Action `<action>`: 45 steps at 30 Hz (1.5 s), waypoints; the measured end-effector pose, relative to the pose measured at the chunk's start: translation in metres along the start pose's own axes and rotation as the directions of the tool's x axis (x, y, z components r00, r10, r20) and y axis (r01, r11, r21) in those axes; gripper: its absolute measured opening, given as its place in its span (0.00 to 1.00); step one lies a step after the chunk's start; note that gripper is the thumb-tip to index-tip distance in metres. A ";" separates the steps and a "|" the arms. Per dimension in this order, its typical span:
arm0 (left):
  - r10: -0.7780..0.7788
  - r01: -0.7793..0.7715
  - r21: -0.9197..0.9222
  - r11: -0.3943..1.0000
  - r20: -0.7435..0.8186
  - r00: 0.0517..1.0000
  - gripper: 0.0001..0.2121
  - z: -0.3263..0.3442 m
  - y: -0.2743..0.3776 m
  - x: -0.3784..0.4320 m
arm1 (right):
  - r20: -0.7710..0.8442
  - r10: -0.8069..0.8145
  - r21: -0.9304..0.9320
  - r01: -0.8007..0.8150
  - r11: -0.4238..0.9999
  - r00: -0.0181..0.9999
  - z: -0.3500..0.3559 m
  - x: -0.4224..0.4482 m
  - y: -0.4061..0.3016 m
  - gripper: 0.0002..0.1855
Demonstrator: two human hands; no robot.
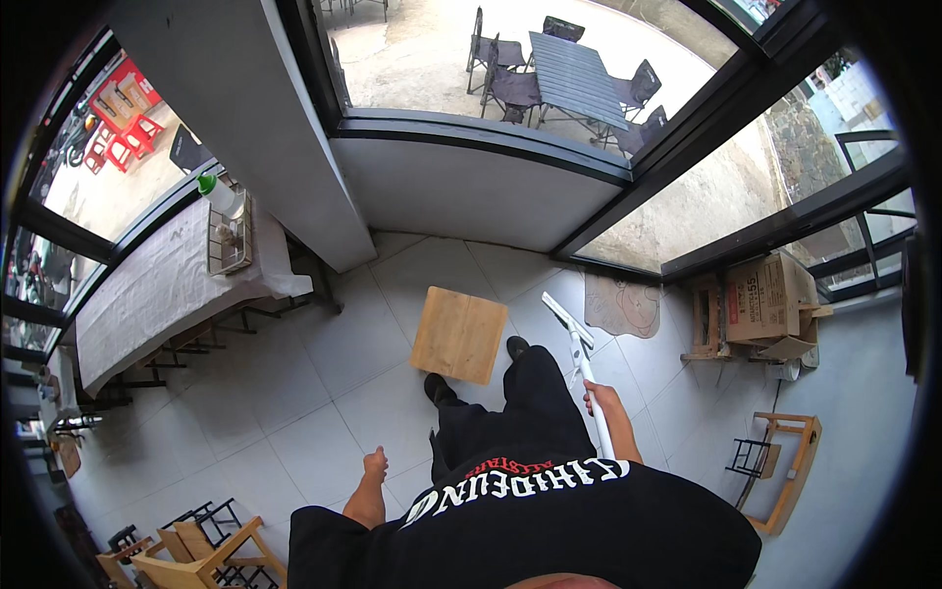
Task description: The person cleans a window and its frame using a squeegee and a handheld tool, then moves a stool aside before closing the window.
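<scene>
My right hand (602, 397) grips the white pole of a squeegee-like window cleaning tool (578, 346). The tool's wide head points away from me, up and to the left of the hand, near the tiled floor or above it; I cannot tell which. My left hand (376, 464) hangs at my left side, its fingers partly curled, with nothing visible in it. A square wooden stool or small table (460, 335) stands on the floor just in front of my shoes.
Glass windows in dark frames (478, 129) rise ahead. A mat (624, 305) lies by the glass. Right are a cardboard box (762, 298) and a wooden frame (798, 471). A cloth-covered table (169, 272) with a wire basket (229, 247) stands left; wooden chairs (199, 563) are lower left.
</scene>
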State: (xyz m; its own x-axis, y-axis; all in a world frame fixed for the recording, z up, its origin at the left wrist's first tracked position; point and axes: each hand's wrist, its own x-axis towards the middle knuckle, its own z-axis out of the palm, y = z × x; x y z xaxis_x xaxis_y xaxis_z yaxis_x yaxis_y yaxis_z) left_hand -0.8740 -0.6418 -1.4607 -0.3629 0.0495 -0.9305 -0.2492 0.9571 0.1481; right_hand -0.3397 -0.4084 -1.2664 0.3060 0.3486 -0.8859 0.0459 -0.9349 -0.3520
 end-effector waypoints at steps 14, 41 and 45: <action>0.282 -0.304 0.001 0.953 0.368 0.886 0.23 0.112 0.114 -0.059 | -0.111 -0.099 0.309 0.129 0.942 0.989 -0.011 0.009 0.089 0.22; 0.974 -0.999 -0.025 0.028 0.226 0.022 0.16 0.194 0.474 -0.222 | -0.211 0.021 0.270 0.037 0.962 0.977 0.056 0.029 0.035 0.22; 0.563 -0.574 0.219 -0.789 -0.116 -0.818 0.13 0.178 0.690 -0.539 | -0.214 0.119 0.402 -0.024 0.915 0.970 0.042 0.016 0.025 0.21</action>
State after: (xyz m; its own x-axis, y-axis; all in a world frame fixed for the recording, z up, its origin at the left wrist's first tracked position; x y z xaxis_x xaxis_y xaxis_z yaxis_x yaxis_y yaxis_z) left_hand -0.6906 0.0431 -0.9161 0.0522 0.4650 0.8838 0.6012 -0.7212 0.3440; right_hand -0.3741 -0.4232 -1.3017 0.5056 0.2122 -0.8363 -0.3478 -0.8369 -0.4226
